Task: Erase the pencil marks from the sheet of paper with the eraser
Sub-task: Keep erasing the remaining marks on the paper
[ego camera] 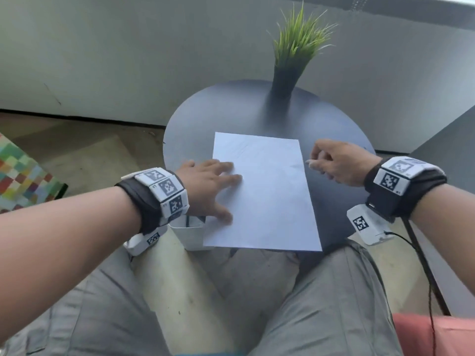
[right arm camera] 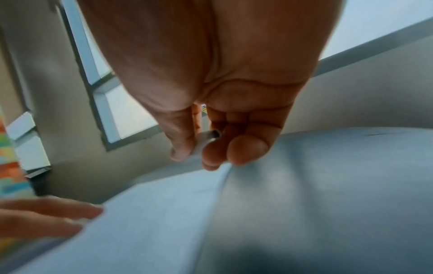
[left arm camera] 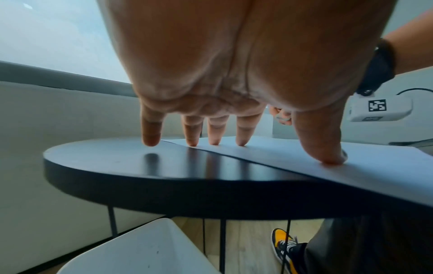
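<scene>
A white sheet of paper (ego camera: 264,191) lies on a small round dark table (ego camera: 205,119), its near edge hanging past the rim. Faint pencil marks (ego camera: 295,166) show near its right edge. My left hand (ego camera: 218,186) lies flat with fingers spread, fingertips (left arm camera: 241,140) and thumb pressing the sheet's left edge. My right hand (ego camera: 334,163) hovers just off the sheet's right edge, above the table. Thumb and fingers pinch a small white eraser (right arm camera: 206,140) with a dark smudged end. In the head view the eraser (ego camera: 312,162) barely shows.
A dark vase of green grass (ego camera: 290,57) stands at the table's far side. A white bin (left arm camera: 140,250) sits on the floor under the left rim. My knees (ego camera: 321,291) press close to the near edge. A colourful checkered object (ego camera: 18,176) lies far left.
</scene>
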Motion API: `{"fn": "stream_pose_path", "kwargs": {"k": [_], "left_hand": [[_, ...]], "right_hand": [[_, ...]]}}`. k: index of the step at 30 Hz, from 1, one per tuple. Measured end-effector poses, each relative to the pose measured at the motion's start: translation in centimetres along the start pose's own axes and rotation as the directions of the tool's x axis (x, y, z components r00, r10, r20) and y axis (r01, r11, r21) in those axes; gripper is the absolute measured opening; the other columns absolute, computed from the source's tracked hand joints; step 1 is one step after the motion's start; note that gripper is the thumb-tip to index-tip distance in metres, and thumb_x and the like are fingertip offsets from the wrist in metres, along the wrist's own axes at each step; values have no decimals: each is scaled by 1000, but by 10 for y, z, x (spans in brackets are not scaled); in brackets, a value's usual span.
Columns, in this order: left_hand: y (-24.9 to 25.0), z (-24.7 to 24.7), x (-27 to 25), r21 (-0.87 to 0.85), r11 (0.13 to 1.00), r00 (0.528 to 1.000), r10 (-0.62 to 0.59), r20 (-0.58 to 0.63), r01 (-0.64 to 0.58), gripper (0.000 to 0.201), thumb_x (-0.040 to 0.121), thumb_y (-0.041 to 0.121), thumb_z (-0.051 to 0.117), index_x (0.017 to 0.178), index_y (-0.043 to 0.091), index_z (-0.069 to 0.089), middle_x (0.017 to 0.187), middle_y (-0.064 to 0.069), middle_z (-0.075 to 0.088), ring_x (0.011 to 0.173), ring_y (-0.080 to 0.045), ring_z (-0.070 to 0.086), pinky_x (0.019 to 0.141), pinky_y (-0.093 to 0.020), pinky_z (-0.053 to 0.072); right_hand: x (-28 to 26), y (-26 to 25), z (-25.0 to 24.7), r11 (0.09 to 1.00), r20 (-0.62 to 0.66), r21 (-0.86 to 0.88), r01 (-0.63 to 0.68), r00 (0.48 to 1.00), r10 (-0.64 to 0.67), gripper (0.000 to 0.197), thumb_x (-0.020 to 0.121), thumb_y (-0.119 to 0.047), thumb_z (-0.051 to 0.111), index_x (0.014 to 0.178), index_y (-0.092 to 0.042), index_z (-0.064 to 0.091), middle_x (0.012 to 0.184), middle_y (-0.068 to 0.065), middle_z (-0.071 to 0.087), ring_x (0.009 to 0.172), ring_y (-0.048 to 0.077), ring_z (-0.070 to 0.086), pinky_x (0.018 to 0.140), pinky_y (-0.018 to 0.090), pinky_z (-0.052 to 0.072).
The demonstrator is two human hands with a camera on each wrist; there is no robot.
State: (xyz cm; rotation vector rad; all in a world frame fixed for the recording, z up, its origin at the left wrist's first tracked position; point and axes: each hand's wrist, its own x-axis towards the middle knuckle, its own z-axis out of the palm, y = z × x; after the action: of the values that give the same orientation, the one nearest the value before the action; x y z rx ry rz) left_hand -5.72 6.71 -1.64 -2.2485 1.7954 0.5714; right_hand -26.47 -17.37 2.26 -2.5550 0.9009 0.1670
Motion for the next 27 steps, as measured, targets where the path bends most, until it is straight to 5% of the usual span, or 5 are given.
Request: {"fn": "stream_pose_path", "kwargs": {"k": [9,14,18,23,27], "left_hand": [[17,-10,31,49,989,986,142,-83,-138,119,70,89,51,160,26,3,168,3,-11,154,-18,-3,124,-41,10],[19,-5,40,64,991,993,121,-1,-121,137,57,96,53,160,25,-3,167,0,-10,153,-22,-5,125,-37,6],[18,-6,45,124,984,991,131,9,-131,140,48,102,49,157,33,-6,167,-1,-10,152,-29,1,121,-48,21],[22,-9,49,173,977,992,123,8,-123,138,44,103,50,154,43,-8,165,0,-1,145,-31,13,110,-49,37],[25,-11,49,187,974,992,125,23,-127,140,43,102,52,154,42,-8,163,0,1,141,-32,16,107,-48,42]], "right_hand": [[28,-54,33,988,102,44,148,983,-152,19,91,-38,63,92,-21,54,77,-5,67,66,16,65,49,19,42],[21,-52,42,979,116,-111,168,981,-155,20,93,-41,56,92,-22,49,85,-2,61,81,22,55,65,30,41],[-21,-67,63,859,371,-110,500,822,-431,21,97,-45,50,89,-28,41,76,-3,56,71,18,47,62,29,38],[7,-43,46,947,120,-139,291,954,-275,16,97,-38,51,96,-23,45,71,-8,51,75,25,51,57,30,36],[-20,-61,66,846,390,-50,530,791,-472,14,96,-33,49,102,-19,48,83,-4,58,78,21,51,67,31,42]]}}
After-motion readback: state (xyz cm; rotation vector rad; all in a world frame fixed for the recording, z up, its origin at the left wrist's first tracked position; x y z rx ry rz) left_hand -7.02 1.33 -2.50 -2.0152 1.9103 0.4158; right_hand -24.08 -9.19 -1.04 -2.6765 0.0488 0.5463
